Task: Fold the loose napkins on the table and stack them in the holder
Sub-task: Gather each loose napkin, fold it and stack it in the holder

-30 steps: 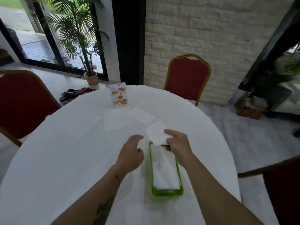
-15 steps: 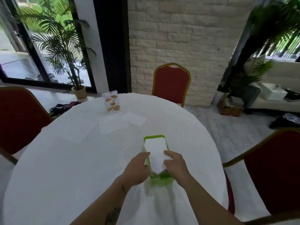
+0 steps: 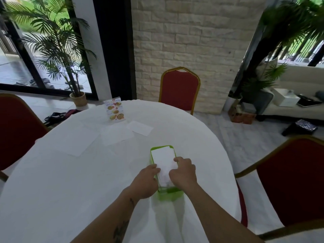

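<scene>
A: holder [image 3: 152, 150] looks like glossy green plastic, napkins [image 3: 164, 159] matt white paper?

B: yep. Table [image 3: 70, 181] has smooth white cloth; far wall [image 3: 192, 41] is rough pale stone.

A menu card [image 3: 114, 110] is seen standing upright on the white-clothed table [image 3: 52, 181], well beyond the hands and to their left. A red chair [image 3: 179, 90] is set straight ahead, another [image 3: 287, 179] to their right. A potted palm [image 3: 57, 50] is placed far left.
</scene>
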A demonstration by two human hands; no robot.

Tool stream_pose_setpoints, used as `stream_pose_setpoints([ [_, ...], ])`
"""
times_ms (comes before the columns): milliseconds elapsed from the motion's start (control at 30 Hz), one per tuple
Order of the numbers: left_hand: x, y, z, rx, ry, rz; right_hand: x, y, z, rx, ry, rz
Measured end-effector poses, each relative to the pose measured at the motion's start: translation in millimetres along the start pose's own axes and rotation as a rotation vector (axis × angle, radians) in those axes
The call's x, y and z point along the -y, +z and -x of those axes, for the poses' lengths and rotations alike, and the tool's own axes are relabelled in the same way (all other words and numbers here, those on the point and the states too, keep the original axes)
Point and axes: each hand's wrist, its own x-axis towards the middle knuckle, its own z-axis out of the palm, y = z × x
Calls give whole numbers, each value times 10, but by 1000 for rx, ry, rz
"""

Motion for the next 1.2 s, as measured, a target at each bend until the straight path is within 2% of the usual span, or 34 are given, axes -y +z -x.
stream_pose_setpoints([
  [133, -10, -16, -40, 6, 16, -18, 79, -28, -18, 65, -60, 326],
  [333, 151, -198, -253, -170, -59, 108, 347, -99, -428, 84, -175, 262],
  [567, 560, -564, -950, -270, -200, 91, 745, 37, -1525, 182, -307, 256],
  [833, 1213, -597, -1545, -159, -516, -114, 937, 554, -2599, 314, -378, 394],
  [967, 1431, -451, -1566, -45, -584, -194, 917, 851, -2911, 342, -423, 472],
  [1200, 1519, -329, -1544, -82, -554, -241, 893, 1185, -3097, 154, -572, 709],
])
